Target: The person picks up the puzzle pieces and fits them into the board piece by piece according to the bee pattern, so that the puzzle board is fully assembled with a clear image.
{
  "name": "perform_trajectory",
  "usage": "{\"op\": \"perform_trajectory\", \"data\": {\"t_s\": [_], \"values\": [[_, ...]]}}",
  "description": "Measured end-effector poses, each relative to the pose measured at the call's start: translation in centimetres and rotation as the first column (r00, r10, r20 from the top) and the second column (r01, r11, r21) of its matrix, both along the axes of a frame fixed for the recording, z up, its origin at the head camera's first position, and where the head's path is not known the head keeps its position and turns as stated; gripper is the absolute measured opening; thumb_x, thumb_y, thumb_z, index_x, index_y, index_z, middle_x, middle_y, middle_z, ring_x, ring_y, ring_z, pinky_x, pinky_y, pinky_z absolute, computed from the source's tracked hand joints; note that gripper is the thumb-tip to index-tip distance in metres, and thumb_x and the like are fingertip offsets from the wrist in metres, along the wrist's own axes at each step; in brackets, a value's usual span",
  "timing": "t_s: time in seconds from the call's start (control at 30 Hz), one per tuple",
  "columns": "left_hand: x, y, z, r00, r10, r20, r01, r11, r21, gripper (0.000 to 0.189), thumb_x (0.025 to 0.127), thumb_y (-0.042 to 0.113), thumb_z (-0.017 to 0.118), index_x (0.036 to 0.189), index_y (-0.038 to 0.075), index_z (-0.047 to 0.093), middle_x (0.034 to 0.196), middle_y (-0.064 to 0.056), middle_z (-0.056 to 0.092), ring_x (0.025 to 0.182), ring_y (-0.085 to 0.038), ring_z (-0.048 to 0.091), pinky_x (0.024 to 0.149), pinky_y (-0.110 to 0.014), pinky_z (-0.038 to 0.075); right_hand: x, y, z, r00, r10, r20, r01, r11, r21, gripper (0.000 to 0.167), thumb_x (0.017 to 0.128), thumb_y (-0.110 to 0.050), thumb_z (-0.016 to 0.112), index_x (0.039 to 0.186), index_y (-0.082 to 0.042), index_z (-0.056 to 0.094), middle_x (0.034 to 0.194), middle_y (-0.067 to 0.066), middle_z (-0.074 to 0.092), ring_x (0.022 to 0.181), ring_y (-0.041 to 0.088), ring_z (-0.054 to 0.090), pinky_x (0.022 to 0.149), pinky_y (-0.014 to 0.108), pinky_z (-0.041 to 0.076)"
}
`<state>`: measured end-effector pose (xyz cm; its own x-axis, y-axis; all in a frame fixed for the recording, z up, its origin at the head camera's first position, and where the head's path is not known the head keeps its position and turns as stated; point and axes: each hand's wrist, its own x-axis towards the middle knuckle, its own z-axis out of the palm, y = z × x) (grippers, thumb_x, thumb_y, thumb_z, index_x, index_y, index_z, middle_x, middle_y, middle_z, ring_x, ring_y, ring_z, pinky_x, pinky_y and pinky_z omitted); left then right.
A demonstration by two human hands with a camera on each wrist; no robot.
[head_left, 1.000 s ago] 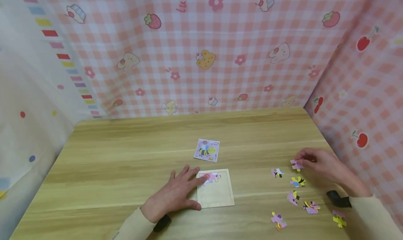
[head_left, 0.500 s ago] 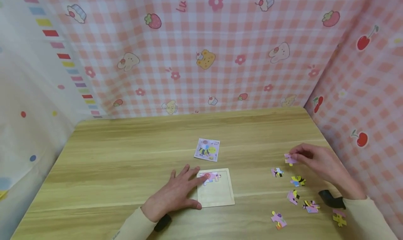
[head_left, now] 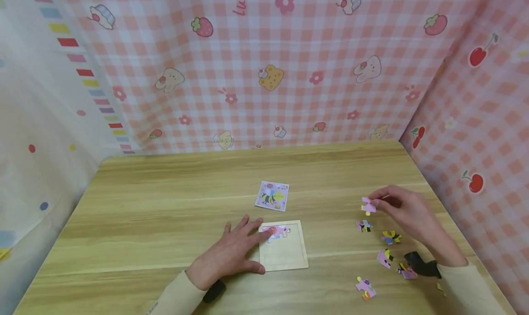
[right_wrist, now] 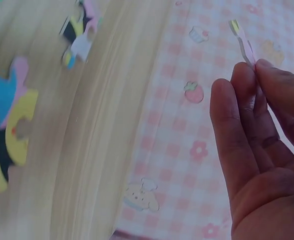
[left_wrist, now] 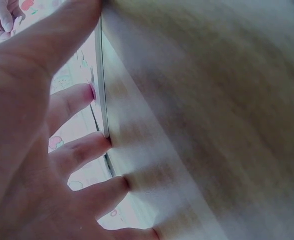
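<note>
My right hand [head_left: 407,212] pinches a pink and yellow jigsaw piece [head_left: 368,206] between thumb and fingertip, above the table's right side. In the right wrist view that piece [right_wrist: 244,44] shows nearly edge-on. My left hand [head_left: 228,254] lies spread at the left side of a square wooden puzzle tray [head_left: 304,255]. Its index finger rests on joined pink pieces [head_left: 283,232] in the tray's upper left corner, and its thumb touches the lower left edge. In the left wrist view, the straight fingers [left_wrist: 81,155] reach to the tray's edge.
A bee picture card [head_left: 272,196] lies behind the tray. Several loose pieces lie on the right: a black and white one [head_left: 364,226], a yellow and blue one [head_left: 391,237], a pink one [head_left: 365,288] nearer the front. The right wrist strap [head_left: 421,264] overlaps others. Checked cloth [head_left: 231,67] hangs behind the table.
My right hand has moved left with the pinched jigsaw piece, bringing it behind the black and white piece. The left hand has stayed on the tray.
</note>
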<state>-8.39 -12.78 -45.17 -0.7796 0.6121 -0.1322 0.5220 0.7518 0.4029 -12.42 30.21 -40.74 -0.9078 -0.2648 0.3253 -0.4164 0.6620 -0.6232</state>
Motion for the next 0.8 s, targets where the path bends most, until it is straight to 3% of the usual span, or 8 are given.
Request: {"op": "perform_trajectory", "data": {"t_s": [0.4, 0.8], "values": [[0.1, 0.0, 0.2, 1.0, 0.011, 0.011, -0.011, 1.0, 0.006, 0.088, 0.082, 0.049, 0.084, 0.157, 0.021, 0.047, 0.163, -0.016, 0.038, 0.15, -0.051, 0.027, 0.108, -0.082, 0.024, 0.4, -2.6, 0.7, 0.999, 0.025, -0.037, -0.026, 1.0, -0.012, 0.019, 0.09, 0.003, 0.077, 0.099, -0.014, 0.077, 0.094, -0.001, 0.075, 0.078, 0.002, 0.068, 0.064, 0.015, 0.055], [0.0, 0.0, 0.2, 1.0, 0.013, 0.009, -0.013, 1.0, 0.001, 0.088, 0.082, 0.051, 0.083, 0.157, 0.022, 0.047, 0.164, -0.016, 0.037, 0.151, -0.05, 0.025, 0.109, -0.082, 0.024, 0.5, -5.2, 1.4, 0.986, 0.13, -0.106, -0.135, 0.99, -0.042, 0.026, 0.087, 0.006, 0.079, 0.097, -0.018, 0.077, 0.094, -0.009, 0.071, 0.076, 0.003, 0.065, 0.065, 0.014, 0.053]]}}
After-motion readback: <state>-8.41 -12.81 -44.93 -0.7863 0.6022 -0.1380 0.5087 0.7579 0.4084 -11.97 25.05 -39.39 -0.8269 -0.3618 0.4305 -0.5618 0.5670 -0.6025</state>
